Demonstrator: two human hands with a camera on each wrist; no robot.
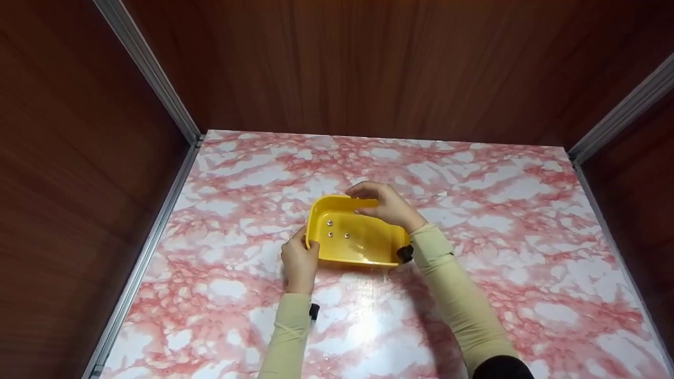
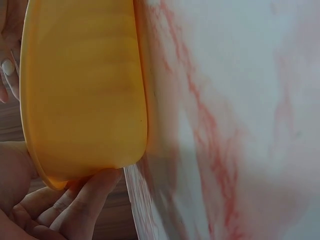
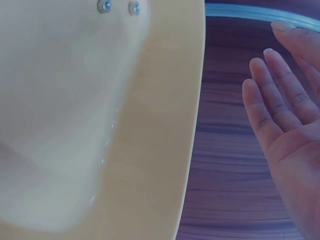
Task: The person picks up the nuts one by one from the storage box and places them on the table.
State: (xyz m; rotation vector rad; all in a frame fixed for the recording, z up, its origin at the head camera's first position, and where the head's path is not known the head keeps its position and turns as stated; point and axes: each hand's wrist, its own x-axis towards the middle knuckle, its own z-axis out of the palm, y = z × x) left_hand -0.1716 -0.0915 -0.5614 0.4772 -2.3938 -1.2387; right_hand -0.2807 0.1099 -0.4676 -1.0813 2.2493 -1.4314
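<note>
A yellow plastic bin is at the middle of the tabletop, its inside facing me. On its floor, toward the left end, are three small round metal pieces; two of these metal pieces appear in the right wrist view, but their exact kind is unclear. My left hand grips the bin's left end, thumb over the rim and fingers underneath, as the left wrist view shows. Over the far wall hovers my right hand. In the right wrist view this right hand has extended fingers, apart from the bin, holding nothing.
The table has a red and white marbled top. Dark wood-grain panels stand behind it and on both sides, joined by metal corner posts. Black straps show at my wrists over pale sleeves.
</note>
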